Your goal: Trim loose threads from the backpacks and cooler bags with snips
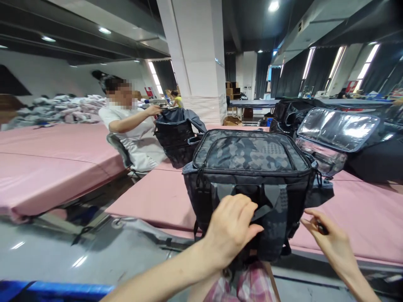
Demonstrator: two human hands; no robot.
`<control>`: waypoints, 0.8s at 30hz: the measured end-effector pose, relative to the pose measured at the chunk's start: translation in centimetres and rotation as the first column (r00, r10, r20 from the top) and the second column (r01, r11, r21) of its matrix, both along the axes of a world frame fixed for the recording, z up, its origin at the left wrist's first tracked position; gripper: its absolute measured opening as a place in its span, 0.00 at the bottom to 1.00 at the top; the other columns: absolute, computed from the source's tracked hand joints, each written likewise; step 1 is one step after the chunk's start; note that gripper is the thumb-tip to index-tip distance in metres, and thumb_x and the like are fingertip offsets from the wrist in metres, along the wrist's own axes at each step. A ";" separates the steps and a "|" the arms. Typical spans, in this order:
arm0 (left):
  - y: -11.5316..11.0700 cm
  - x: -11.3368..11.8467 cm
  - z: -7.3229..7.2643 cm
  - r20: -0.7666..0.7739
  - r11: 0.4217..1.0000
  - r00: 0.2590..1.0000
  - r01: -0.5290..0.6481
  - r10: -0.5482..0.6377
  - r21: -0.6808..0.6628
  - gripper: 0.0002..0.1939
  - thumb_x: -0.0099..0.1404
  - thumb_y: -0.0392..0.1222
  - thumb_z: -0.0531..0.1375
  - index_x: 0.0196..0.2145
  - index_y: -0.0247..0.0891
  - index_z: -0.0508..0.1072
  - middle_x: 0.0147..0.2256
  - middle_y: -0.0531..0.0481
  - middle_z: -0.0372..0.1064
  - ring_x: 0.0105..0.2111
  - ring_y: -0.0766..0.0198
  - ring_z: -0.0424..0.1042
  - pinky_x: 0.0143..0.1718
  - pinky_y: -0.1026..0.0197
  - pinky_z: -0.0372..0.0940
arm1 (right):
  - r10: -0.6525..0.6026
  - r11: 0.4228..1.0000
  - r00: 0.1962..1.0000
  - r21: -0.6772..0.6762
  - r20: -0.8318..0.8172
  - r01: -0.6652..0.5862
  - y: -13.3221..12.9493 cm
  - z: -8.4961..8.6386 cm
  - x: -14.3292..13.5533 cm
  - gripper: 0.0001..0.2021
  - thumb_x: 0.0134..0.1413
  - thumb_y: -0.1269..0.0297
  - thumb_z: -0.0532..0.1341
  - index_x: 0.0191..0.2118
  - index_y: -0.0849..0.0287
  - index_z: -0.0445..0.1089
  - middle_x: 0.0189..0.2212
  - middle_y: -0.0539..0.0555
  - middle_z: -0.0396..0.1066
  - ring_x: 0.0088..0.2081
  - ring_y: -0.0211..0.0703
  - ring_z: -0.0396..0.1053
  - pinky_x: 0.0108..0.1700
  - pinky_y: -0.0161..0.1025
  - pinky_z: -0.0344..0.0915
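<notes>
Bag station, near table. I am resting my left hand [233, 222] on the near face of the black camouflage bag [248, 151], fingers curving inward and thumb pointing right; whether they are gripping a strap, I cannot tell

The bag is standing upright at the near edge of the pink table [151, 193], its lid lying down over the top and showing its patterned panel

My right hand [330, 237] is hovering just right of the bag, its thumb and index finger standing slightly apart, the other fingers folding around 1 small dark object [322, 227], too little of it showing to identify

Farther right, 1 silver-lined bag [338, 128] is standing with its lid raised

Far left, 1 co-worker [138, 138] in white is sitting with a hand on the rim of a dark open bag [174, 130]; beyond, pale bundles [69, 109] are lying heaped

Plaid cloth [256, 281] is showing below my left hand
</notes>
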State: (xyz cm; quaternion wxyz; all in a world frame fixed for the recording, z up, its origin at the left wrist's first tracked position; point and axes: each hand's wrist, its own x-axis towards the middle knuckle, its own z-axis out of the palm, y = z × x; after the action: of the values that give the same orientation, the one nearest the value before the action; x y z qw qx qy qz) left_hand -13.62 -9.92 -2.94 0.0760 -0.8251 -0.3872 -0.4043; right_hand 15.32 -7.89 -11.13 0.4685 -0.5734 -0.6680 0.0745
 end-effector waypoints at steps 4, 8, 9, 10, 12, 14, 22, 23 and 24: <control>0.2 2.5 -1.8 0.222 0.843 0.974 0.153 -0.041 -0.516 0.13 0.63 0.38 0.52 0.43 0.39 0.72 0.37 0.44 0.72 0.33 0.61 0.69 0.37 0.59 0.64 | -0.028 0.999 0.996 -0.043 0.087 0.032 -1.9 0.1 -2.6 0.25 0.46 0.47 0.61 0.48 0.54 0.65 0.36 0.53 0.74 0.36 0.46 0.73 0.33 0.36 0.68; 1.3 1.6 0.8 0.642 0.432 0.767 0.571 0.024 -0.698 0.14 0.60 0.39 0.52 0.40 0.34 0.74 0.27 0.49 0.68 0.21 0.71 0.62 0.25 0.67 0.59 | 0.010 0.996 1.000 0.087 0.010 -0.011 -2.6 2.3 -5.2 0.14 0.55 0.54 0.56 0.43 0.56 0.65 0.35 0.54 0.73 0.34 0.42 0.73 0.33 0.34 0.68; 1.4 1.2 1.4 0.694 0.364 0.718 0.634 0.051 -0.683 0.15 0.59 0.39 0.54 0.40 0.32 0.75 0.26 0.50 0.67 0.20 0.72 0.61 0.24 0.68 0.57 | 0.022 0.990 1.000 0.140 -0.001 -0.021 -2.6 2.7 -5.8 0.12 0.55 0.56 0.56 0.42 0.56 0.65 0.33 0.54 0.73 0.33 0.41 0.72 0.32 0.33 0.68; 1.4 0.9 2.0 0.724 0.322 0.686 0.671 0.073 -0.668 0.15 0.57 0.40 0.56 0.39 0.31 0.75 0.25 0.50 0.66 0.19 0.73 0.60 0.24 0.69 0.56 | 0.030 0.980 1.000 0.197 -0.003 -0.029 -2.6 2.9 -6.5 0.11 0.55 0.57 0.57 0.41 0.57 0.66 0.32 0.54 0.73 0.31 0.40 0.72 0.31 0.33 0.68; 1.4 0.7 2.5 0.745 0.291 0.660 0.697 0.099 -0.655 0.16 0.55 0.41 0.58 0.39 0.30 0.75 0.24 0.50 0.65 0.19 0.74 0.59 0.24 0.69 0.55 | 0.051 0.950 0.998 0.307 0.031 -0.058 -2.3 3.3 -7.8 0.10 0.54 0.61 0.58 0.41 0.58 0.66 0.31 0.54 0.72 0.29 0.39 0.71 0.30 0.34 0.67; 1.2 0.9 2.4 0.729 0.293 0.679 0.681 0.093 -0.671 0.16 0.56 0.41 0.57 0.41 0.31 0.75 0.25 0.50 0.66 0.19 0.74 0.59 0.24 0.69 0.56 | 0.048 0.909 0.994 0.409 0.102 -0.086 -2.0 3.6 -8.9 0.09 0.54 0.65 0.58 0.41 0.58 0.67 0.31 0.54 0.72 0.28 0.39 0.71 0.30 0.35 0.67; -3.6 0.1 -4.8 0.353 0.926 0.930 0.222 -0.106 -0.306 0.18 0.60 0.35 0.54 0.47 0.42 0.71 0.45 0.43 0.69 0.50 0.53 0.64 0.56 0.46 0.51 | 0.000 0.982 0.999 0.189 -0.033 0.006 -1.7 2.7 -5.5 0.13 0.53 0.54 0.57 0.39 0.55 0.70 0.35 0.53 0.72 0.34 0.46 0.70 0.37 0.41 0.64; -4.3 -0.4 -5.9 0.393 0.946 0.917 0.183 -0.066 -0.269 0.16 0.59 0.35 0.55 0.45 0.44 0.71 0.44 0.44 0.70 0.50 0.53 0.64 0.58 0.45 0.48 | -0.016 0.992 0.997 0.126 -0.080 0.026 -1.6 2.2 -4.6 0.14 0.53 0.52 0.57 0.41 0.54 0.69 0.37 0.54 0.72 0.36 0.48 0.69 0.38 0.42 0.64; -4.7 -0.9 -6.7 0.484 0.948 0.875 0.144 0.013 -0.285 0.14 0.59 0.36 0.56 0.43 0.44 0.71 0.42 0.45 0.70 0.49 0.54 0.65 0.58 0.44 0.49 | -0.011 0.996 0.993 0.086 -0.116 0.021 -1.5 1.7 -3.8 0.16 0.52 0.51 0.58 0.43 0.54 0.68 0.38 0.54 0.71 0.38 0.50 0.68 0.38 0.43 0.63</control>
State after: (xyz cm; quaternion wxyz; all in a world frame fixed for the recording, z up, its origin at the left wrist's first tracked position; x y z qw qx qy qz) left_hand -14.53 -14.60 -9.68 -0.1674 -0.7132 -0.4243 -0.5322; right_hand 11.48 -9.42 -9.44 0.5314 -0.5524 -0.6379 0.0748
